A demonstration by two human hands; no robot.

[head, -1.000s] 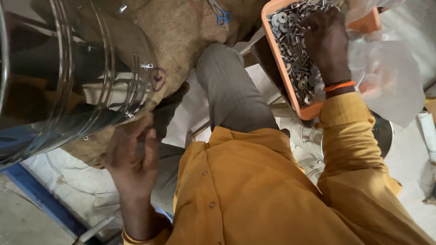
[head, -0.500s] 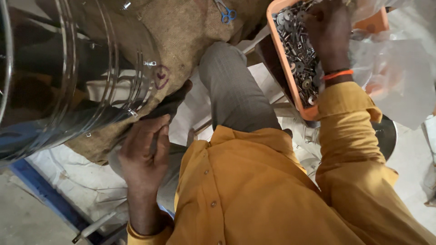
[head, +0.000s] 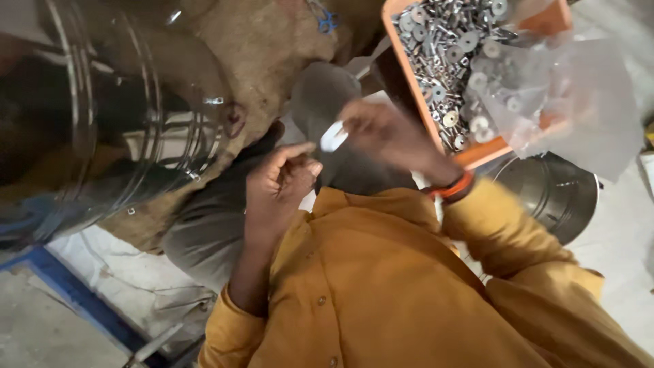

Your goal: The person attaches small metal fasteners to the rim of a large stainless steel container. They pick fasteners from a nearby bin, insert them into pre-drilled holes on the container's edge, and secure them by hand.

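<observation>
My right hand, with an orange band at the wrist, is raised in front of my chest and pinches a small pale flat piece, blurred, perhaps a washer. My left hand sits just below and left of that piece, fingers bunched together with nothing visible in them; its fingertips are close to the piece but apart from it. Behind my right hand lies an orange tray filled with several metal washers and screws. My yellow shirt fills the bottom of the view.
A large shiny ribbed metal cylinder lies at the left on a brown burlap sack. A clear plastic bag covers the tray's right side. A round dark metal piece sits at the right, a blue bar at the lower left.
My right hand has left the orange tray and come toward my chest with a small pale piece. My left hand has risen toward it and curled its fingers.
</observation>
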